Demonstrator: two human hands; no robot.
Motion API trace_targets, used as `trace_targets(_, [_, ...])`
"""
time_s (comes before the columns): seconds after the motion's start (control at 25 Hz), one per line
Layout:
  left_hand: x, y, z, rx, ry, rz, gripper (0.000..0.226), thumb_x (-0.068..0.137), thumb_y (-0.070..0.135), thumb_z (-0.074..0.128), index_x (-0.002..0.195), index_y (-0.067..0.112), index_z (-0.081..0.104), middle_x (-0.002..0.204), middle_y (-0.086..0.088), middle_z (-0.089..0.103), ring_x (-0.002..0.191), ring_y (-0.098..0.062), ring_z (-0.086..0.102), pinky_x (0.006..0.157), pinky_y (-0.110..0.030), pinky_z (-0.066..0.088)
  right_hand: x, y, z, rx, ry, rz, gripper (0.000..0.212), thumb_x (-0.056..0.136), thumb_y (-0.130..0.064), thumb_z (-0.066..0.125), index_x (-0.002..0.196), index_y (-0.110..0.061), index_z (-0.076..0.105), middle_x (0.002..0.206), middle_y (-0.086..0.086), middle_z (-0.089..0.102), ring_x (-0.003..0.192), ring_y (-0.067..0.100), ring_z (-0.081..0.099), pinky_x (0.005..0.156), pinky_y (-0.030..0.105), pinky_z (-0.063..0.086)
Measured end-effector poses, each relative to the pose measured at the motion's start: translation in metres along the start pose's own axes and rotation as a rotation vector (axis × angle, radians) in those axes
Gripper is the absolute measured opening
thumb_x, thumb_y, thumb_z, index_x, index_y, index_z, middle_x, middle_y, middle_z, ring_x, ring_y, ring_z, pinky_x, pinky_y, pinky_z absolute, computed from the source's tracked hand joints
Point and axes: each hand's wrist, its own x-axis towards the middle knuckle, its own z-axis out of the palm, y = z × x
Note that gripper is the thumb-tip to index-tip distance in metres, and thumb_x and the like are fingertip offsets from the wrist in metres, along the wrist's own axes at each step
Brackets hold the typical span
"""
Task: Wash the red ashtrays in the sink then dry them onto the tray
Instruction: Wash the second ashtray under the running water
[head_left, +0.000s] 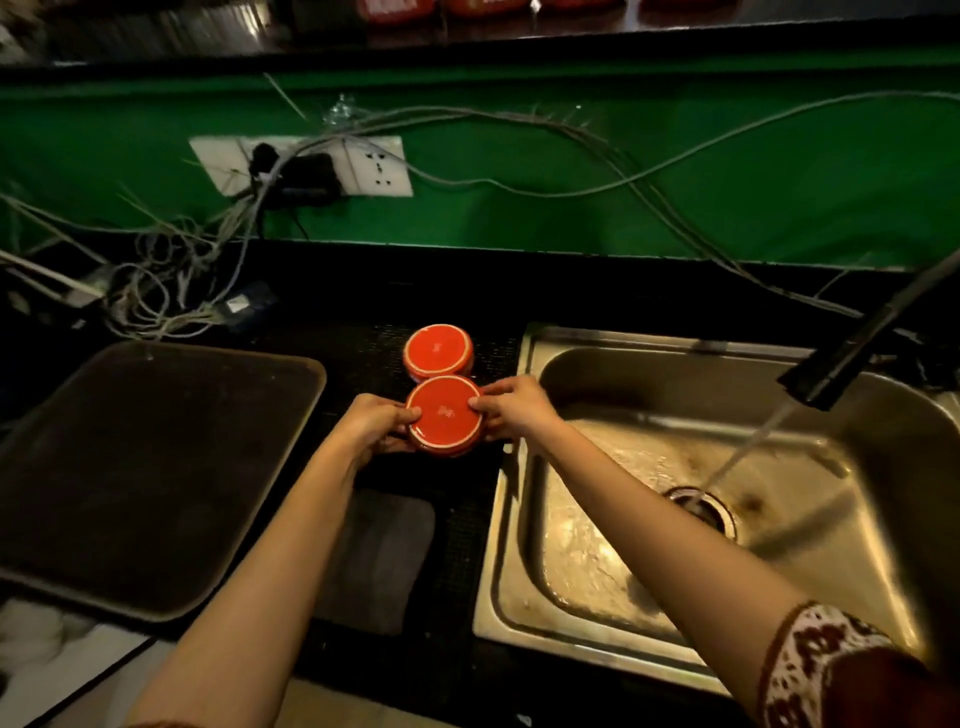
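Dark counter (447, 519) w/ green wall behind, dim light. Nearest: grey cloth (379, 556) lying on the counter between tray and sink, just below the hands. Left hand (371, 423) and right hand (514, 408) both closed on the near ashtray (444, 418), one on each side, fingertips over its rim; it sits upside down, flat base up, and looks to be the top of a short stack, though the lower part is hidden by the hands so can't say how many. It's round, so no long axis to speak of. Key relation: sink (519, 519) lies to the right of the grip, running water (748, 447) well right and a bit nearer, so the right hand is the closer one for the carry across. Tray (291, 467) is to the left, apart from the ashtrays. Just beyond, touching the held one: far ashtray (439, 349), also base up. Tap (852, 348) partly cut off at right. Further back a socket (306, 166) w/ tangled cables (171, 270); red shapes on the top shelf too blurred to name.
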Motion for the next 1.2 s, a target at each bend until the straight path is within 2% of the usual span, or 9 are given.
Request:
trace_targets(0.12, [0.012, 0.011, -0.039, -0.033, 0.075, 0.014, 0.007, 0.087, 0.002, 0.062, 0.089, -0.005, 0.061, 0.077, -0.018, 0.061, 0.067, -0.024, 0.061, 0.047, -0.027, 0.056, 0.023, -0.028, 0.037, -0.051, 0.026, -0.065, 0.031, 0.079, -0.015, 0.075, 0.105, -0.002, 0.063, 0.092, 0.016, 0.068, 0.074, 0.029, 0.067, 0.059, 0.040, 0.059])
trace_targets(0.2, [0.029, 0.025, -0.063, -0.044, 0.135, 0.037, 0.011, 0.087, 0.001, 0.062, 0.079, -0.004, 0.059, 0.073, -0.018, 0.057, 0.057, -0.023, 0.061, 0.045, -0.029, 0.055, 0.041, -0.054, 0.058, -0.050, 0.027, -0.075, 0.028, 0.080, -0.012, 0.073, 0.104, -0.002, 0.062, 0.087, 0.015, 0.064, 0.068, 0.025, 0.062, 0.058, 0.039, 0.055])
trace_targets(0.32, [0.059, 0.044, -0.088, -0.018, 0.220, 0.066, 0.015, 0.087, 0.000, 0.062, 0.074, -0.006, 0.057, 0.061, -0.016, 0.054, 0.033, -0.014, 0.056, 0.037, -0.027, 0.052, 0.073, -0.087, 0.081, -0.123, 0.041, -0.077, 0.025, 0.081, -0.012, 0.072, 0.102, 0.000, 0.065, 0.087, 0.016, 0.065, 0.070, 0.026, 0.065, 0.063, 0.041, 0.057])
trace_targets(0.44, [0.092, 0.056, -0.107, 0.061, 0.277, 0.065, 0.015, 0.086, 0.004, 0.065, 0.079, -0.007, 0.060, 0.052, -0.013, 0.055, 0.030, -0.014, 0.054, 0.035, -0.027, 0.050, 0.109, -0.106, 0.098, -0.239, 0.054, -0.089, 0.022, 0.080, -0.014, 0.074, 0.096, 0.000, 0.068, 0.093, 0.016, 0.069, 0.076, 0.027, 0.067, 0.070, 0.041, 0.059])
trace_targets(0.52, [0.117, 0.060, -0.118, 0.179, 0.289, 0.069, 0.018, 0.085, 0.013, 0.068, 0.083, -0.005, 0.066, 0.050, -0.010, 0.056, 0.037, -0.015, 0.053, 0.040, -0.025, 0.047, 0.134, -0.112, 0.106, -0.310, 0.041, -0.091, 0.025, 0.080, -0.015, 0.075, 0.096, 0.002, 0.068, 0.093, 0.017, 0.070, 0.075, 0.025, 0.065, 0.074, 0.041, 0.058])
trace_targets(0.64, [0.149, 0.063, -0.125, 0.305, 0.243, 0.074, 0.020, 0.085, 0.014, 0.068, 0.070, 0.001, 0.064, 0.038, 0.000, 0.056, 0.035, -0.010, 0.052, 0.061, -0.030, 0.048, 0.166, -0.115, 0.115, -0.449, 0.004, -0.080, 0.028, 0.080, -0.020, 0.074, 0.100, -0.002, 0.067, 0.101, 0.016, 0.069, 0.092, 0.027, 0.066, 0.086, 0.043, 0.054])
trace_targets(0.84, [0.170, 0.048, -0.128, 0.581, 0.203, 0.070, 0.022, 0.085, 0.030, 0.064, 0.068, 0.015, 0.063, 0.084, -0.008, 0.067, 0.090, -0.028, 0.063, 0.097, -0.045, 0.045, 0.182, -0.103, 0.121, -0.785, -0.001, -0.131, 0.029, 0.087, -0.033, 0.065, 0.105, -0.011, 0.066, 0.111, 0.010, 0.066, 0.113, 0.030, 0.055, 0.096, 0.042, 0.042])
trace_targets(1.04, [0.167, 0.041, -0.115, 0.748, 0.228, 0.060, 0.032, 0.094, 0.036, 0.049, 0.108, 0.009, 0.058, 0.119, -0.014, 0.060, 0.121, -0.036, 0.048, 0.105, -0.045, 0.029, 0.157, -0.081, 0.129, -0.916, 0.168, -0.292, 0.033, 0.095, -0.036, 0.051, 0.110, -0.010, 0.065, 0.118, 0.015, 0.059, 0.123, 0.031, 0.039, 0.097, 0.041, 0.029])
trace_targets(1.2, [0.157, 0.040, -0.105, 0.806, 0.264, 0.088, 0.030, 0.098, 0.032, 0.043, 0.110, 0.007, 0.055, 0.124, -0.018, 0.056, 0.126, -0.038, 0.041, 0.105, -0.045, 0.022, 0.147, -0.062, 0.134, -0.974, 0.260, -0.358, 0.037, 0.096, -0.039, 0.046, 0.116, -0.014, 0.064, 0.126, 0.012, 0.058, 0.134, 0.026, 0.032, 0.105, 0.043, 0.022])
